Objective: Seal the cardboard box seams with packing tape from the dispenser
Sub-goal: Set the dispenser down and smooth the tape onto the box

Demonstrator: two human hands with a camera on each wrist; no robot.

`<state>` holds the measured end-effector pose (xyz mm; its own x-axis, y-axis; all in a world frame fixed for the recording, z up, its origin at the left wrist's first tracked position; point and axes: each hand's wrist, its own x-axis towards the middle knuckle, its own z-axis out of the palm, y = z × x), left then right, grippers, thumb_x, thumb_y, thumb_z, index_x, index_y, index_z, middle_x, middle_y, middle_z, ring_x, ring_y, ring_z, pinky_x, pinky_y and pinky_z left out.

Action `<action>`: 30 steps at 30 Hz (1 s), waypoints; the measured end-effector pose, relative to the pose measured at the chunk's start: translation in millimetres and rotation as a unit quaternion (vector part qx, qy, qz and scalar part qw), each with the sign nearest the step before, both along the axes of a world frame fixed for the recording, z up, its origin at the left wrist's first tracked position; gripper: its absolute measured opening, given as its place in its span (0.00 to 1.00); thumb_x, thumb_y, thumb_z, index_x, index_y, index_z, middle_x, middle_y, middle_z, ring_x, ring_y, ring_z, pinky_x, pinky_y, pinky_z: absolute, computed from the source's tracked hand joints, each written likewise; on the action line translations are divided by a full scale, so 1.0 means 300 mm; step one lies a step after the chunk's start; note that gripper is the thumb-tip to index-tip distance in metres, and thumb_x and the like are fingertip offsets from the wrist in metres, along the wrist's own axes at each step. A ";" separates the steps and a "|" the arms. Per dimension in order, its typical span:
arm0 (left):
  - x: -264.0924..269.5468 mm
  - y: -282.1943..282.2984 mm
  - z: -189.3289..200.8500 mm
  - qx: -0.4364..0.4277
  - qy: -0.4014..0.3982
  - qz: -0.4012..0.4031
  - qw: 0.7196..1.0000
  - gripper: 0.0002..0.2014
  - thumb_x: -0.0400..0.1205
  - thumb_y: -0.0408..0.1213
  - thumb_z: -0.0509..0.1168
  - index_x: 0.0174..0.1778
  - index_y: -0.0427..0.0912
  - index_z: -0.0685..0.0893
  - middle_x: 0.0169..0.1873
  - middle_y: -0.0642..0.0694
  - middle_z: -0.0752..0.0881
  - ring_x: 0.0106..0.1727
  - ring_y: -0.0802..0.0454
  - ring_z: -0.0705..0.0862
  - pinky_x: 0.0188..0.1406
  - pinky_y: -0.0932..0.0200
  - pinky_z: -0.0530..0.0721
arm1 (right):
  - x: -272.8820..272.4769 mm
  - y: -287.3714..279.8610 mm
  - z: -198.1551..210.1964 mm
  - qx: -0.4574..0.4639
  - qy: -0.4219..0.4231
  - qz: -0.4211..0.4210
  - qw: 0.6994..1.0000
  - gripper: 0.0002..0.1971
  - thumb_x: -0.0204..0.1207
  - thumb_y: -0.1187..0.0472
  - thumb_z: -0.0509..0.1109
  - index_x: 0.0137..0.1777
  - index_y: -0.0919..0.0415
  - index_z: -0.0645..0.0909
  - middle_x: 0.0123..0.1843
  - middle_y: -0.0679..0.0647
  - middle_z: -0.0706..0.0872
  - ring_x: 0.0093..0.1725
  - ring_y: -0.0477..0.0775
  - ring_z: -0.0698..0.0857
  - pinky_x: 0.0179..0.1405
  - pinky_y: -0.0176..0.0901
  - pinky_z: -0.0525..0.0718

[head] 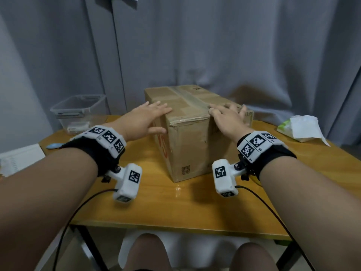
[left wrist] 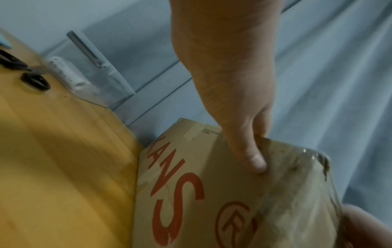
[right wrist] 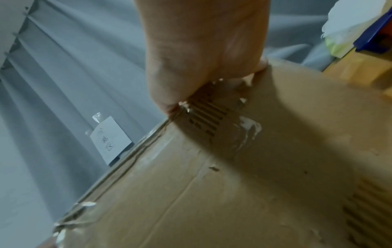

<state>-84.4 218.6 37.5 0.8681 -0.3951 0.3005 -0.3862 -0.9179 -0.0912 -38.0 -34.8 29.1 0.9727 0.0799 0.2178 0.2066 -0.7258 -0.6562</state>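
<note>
Head view: cardboard box (head: 187,137) sits centre frame on yellow table (head: 175,204), tape strip (head: 192,98) along top seam. Left hand (head: 144,118) flat on box's left top edge, fingers straight. Right hand (head: 226,118) spread on right top edge, fingers extended. Clear plastic tub (head: 78,112) at left.

Left wrist view: thumb (left wrist: 252,156) presses box side above red lettering (left wrist: 174,188).

Right wrist view: palm rests on box top edge by torn cardboard; fingers hidden.

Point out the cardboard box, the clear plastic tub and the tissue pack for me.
cardboard box (head: 187,145): head view, near end face.
clear plastic tub (head: 78,106): head view, front rim.
tissue pack (head: 300,128): head view, white tissue on top.
</note>
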 end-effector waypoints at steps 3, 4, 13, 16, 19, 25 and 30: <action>0.016 -0.048 -0.022 -0.066 -0.017 -0.028 0.997 0.35 0.77 0.51 0.67 0.78 0.43 0.66 0.79 0.48 0.65 0.82 0.52 0.59 0.80 0.59 0.49 | 0.038 -0.036 -0.006 -0.015 -0.010 0.004 1.000 0.22 0.77 0.40 0.49 0.70 0.31 0.72 0.83 0.49 0.59 0.84 0.59 0.41 0.76 0.75 0.40; 0.012 -0.065 -0.034 -0.093 -0.027 -0.038 0.995 0.34 0.76 0.51 0.68 0.76 0.42 0.69 0.78 0.47 0.68 0.80 0.51 0.62 0.79 0.59 0.51 | 0.049 -0.045 -0.007 -0.027 -0.015 0.013 0.999 0.26 0.74 0.37 0.47 0.70 0.31 0.72 0.82 0.50 0.61 0.84 0.58 0.45 0.77 0.74 0.41; -0.008 -0.297 -0.122 -0.104 -0.165 -0.018 0.981 0.33 0.72 0.68 0.55 0.54 0.39 0.78 0.50 0.42 0.77 0.51 0.42 0.75 0.54 0.45 0.72 | 0.016 -0.044 0.043 -0.064 -0.041 0.138 0.987 0.25 0.86 0.45 0.47 0.76 0.53 0.71 0.80 0.51 0.69 0.82 0.49 0.58 0.82 0.56 0.37; -0.004 -0.418 -0.145 -0.099 -0.229 0.009 0.968 0.29 0.72 0.66 0.57 0.48 0.40 0.77 0.46 0.43 0.78 0.46 0.43 0.75 0.48 0.47 0.74 | 0.034 -0.050 0.063 -0.077 -0.033 0.120 0.989 0.26 0.86 0.45 0.46 0.70 0.57 0.78 0.75 0.58 0.76 0.78 0.58 0.69 0.80 0.55 0.57; 0.015 -0.455 -0.119 -0.131 -0.207 -0.021 0.969 0.28 0.71 0.60 0.66 0.55 0.38 0.78 0.50 0.42 0.78 0.50 0.43 0.74 0.52 0.49 0.72 | 0.037 -0.007 0.084 -0.128 -0.005 0.054 0.990 0.26 0.88 0.52 0.43 0.71 0.65 0.76 0.74 0.65 0.76 0.74 0.63 0.72 0.76 0.51 0.66; 0.061 -0.168 -0.037 -0.059 -0.160 0.098 0.980 0.33 0.75 0.68 0.52 0.57 0.41 0.80 0.54 0.41 0.81 0.57 0.41 0.78 0.57 0.46 0.76 | 0.042 -0.034 0.054 -0.202 -0.115 -0.008 0.973 0.28 0.85 0.47 0.45 0.62 0.63 0.82 0.61 0.66 0.85 0.63 0.66 0.81 0.59 0.52 0.77; 0.111 0.131 -0.010 -0.176 -0.096 0.263 0.944 0.32 0.82 0.60 0.53 0.73 0.39 0.71 0.70 0.33 0.72 0.71 0.32 0.70 0.70 0.38 0.70 | 0.059 -0.062 0.048 -0.289 -0.253 -0.111 0.917 0.26 0.84 0.52 0.48 0.38 0.63 0.83 0.35 0.60 0.85 0.35 0.60 0.78 0.50 0.52 0.76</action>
<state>-51.1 257.8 34.5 0.8329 0.2283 0.5042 0.1233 -0.9646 0.2331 -20.3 -53.3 43.5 0.7653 0.1373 0.6289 0.1842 -0.9828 -0.0096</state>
